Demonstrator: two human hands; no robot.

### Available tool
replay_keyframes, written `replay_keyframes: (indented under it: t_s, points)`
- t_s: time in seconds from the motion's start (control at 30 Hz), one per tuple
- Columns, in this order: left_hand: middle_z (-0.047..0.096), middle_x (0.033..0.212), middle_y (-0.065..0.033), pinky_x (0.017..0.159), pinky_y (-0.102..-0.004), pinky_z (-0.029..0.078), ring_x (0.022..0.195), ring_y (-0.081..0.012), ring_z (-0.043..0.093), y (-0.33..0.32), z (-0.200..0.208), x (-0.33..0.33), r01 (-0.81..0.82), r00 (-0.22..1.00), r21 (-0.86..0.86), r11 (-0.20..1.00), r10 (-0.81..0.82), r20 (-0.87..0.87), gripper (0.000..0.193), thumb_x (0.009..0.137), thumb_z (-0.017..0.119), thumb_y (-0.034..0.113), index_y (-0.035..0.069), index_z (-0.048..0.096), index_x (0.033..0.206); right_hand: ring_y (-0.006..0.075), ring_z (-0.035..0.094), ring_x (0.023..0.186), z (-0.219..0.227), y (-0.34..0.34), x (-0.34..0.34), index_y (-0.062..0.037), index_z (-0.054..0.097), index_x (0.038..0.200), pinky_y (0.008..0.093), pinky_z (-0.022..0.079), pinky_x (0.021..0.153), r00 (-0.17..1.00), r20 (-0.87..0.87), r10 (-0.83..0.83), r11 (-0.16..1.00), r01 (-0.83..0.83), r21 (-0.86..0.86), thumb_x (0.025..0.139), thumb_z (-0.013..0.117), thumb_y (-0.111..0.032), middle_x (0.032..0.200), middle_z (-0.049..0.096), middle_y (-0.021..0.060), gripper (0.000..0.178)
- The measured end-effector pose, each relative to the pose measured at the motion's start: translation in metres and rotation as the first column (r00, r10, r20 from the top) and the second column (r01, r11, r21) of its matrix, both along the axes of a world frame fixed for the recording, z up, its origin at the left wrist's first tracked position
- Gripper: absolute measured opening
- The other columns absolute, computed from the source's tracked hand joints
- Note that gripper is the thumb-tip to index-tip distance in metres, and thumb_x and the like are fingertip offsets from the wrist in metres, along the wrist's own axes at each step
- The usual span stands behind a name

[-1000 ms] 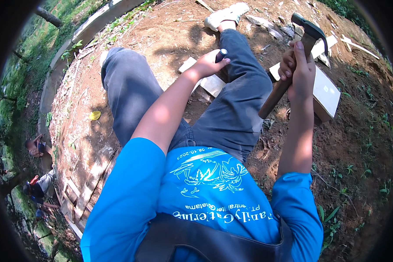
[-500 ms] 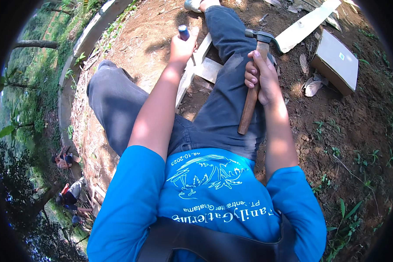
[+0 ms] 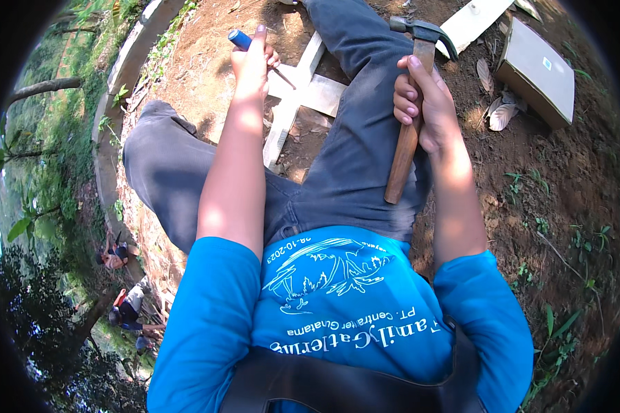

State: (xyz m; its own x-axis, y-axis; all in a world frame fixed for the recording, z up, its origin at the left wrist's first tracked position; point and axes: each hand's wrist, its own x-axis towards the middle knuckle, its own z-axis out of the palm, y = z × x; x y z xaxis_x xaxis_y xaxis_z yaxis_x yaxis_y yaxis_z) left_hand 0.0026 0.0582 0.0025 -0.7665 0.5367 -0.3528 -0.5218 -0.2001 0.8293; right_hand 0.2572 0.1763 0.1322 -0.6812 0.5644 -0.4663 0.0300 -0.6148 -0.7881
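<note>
A blue-handled screwdriver [image 3: 240, 39] is gripped in my left hand [image 3: 253, 65], which is closed round it. Its thin shaft points down and right, over crossed pale wooden strips [image 3: 293, 103] on the ground between my legs. Whether the tip touches the wood I cannot tell. My right hand [image 3: 426, 103] is wrapped round the wooden handle of a claw hammer [image 3: 404, 155], fairly high up near the metal head. The hammer stands over my leg on the right, head away from me.
A cardboard box [image 3: 536, 72] sits on the soil at the right, beside dry leaves [image 3: 499, 113]. A pale board [image 3: 472, 24] lies beyond the hammer head. Along the left runs a low concrete edge [image 3: 110, 103] with greenery past it. Other people [image 3: 127, 303] are far off at the lower left.
My left hand has moved left and tilted, so the screwdriver's shaft now shows. The hammer has shifted slightly right, still in my right hand. More of the crossed wood is visible.
</note>
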Motion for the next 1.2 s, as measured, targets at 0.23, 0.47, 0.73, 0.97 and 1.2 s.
replay_keyframes:
  t_s: [0.23, 0.47, 0.73, 0.97, 1.2]
  points:
    - [0.036, 0.054, 0.0012, 0.049, -0.0313, 0.038, 0.047, -0.0122, 0.039, -0.003, -0.003, -0.012, -0.023, 0.998, 0.007, 1.000, 0.023, 0.065, 0.036, 0.097, 0.063, 0.021, 0.011, 0.038, 0.072, 0.0042, 0.041, 0.051, 0.000, -0.009, -0.022, -0.0084, 0.053, 0.105, 0.0212, 0.037, 0.045, 0.996, 0.021, 0.091, 0.995, -0.092, 0.049, 0.100, 0.059, -0.035, 0.067, 0.042, -0.0033, 0.027]
    - [0.063, 0.078, -0.0015, 0.070, -0.0311, 0.048, 0.074, -0.0104, 0.055, 0.007, 0.007, 0.041, 0.389, 0.731, -0.315, 0.866, -0.498, -0.467, 0.030, 0.090, 0.073, 0.032, 0.004, 0.062, 0.087, 0.0048, 0.048, 0.050, -0.021, -0.032, -0.084, -0.0039, 0.055, 0.098, 0.0222, 0.040, 0.044, 0.983, 0.146, 0.115, 0.898, -0.166, 0.407, 0.093, 0.070, -0.038, 0.066, 0.052, -0.0002, 0.038]
    - [0.049, 0.134, -0.0241, 0.102, -0.0420, 0.046, 0.128, -0.0314, 0.049, -0.027, -0.025, 0.035, 0.213, 0.494, -0.723, 0.658, -0.711, -0.501, 0.090, 0.069, 0.082, 0.060, 0.009, 0.049, 0.135, 0.0059, 0.048, 0.063, 0.017, 0.002, -0.061, -0.0016, 0.060, 0.113, 0.0213, 0.039, 0.052, 0.995, 0.081, -0.063, 0.907, 0.023, 0.420, 0.097, 0.064, -0.034, 0.091, 0.053, 0.0007, 0.037]
    - [0.046, 0.143, -0.0192, 0.107, -0.0435, 0.043, 0.131, -0.0342, 0.049, -0.061, -0.077, 0.067, 0.108, 0.392, -0.993, 0.056, -0.920, -0.010, 0.095, 0.077, 0.067, 0.066, 0.009, 0.038, 0.148, 0.0051, 0.050, 0.061, -0.051, 0.090, 0.054, -0.0032, 0.061, 0.130, 0.0222, 0.044, 0.056, 0.760, 0.590, -0.271, 0.813, -0.148, 0.563, 0.097, 0.060, -0.040, 0.084, 0.059, -0.0010, 0.050]
    - [0.064, 0.128, -0.0119, 0.095, -0.0429, 0.051, 0.116, -0.0321, 0.062, -0.067, -0.083, 0.076, 0.112, 0.413, -0.989, 0.100, -0.910, -0.046, 0.050, 0.090, 0.056, 0.049, 0.015, 0.064, 0.126, 0.0216, 0.066, 0.105, -0.174, 0.082, 0.128, 0.0042, 0.061, 0.127, 0.0333, 0.051, 0.092, 0.696, 0.678, -0.237, 0.685, -0.375, 0.625, 0.091, 0.067, -0.021, 0.116, 0.069, 0.0185, 0.044]
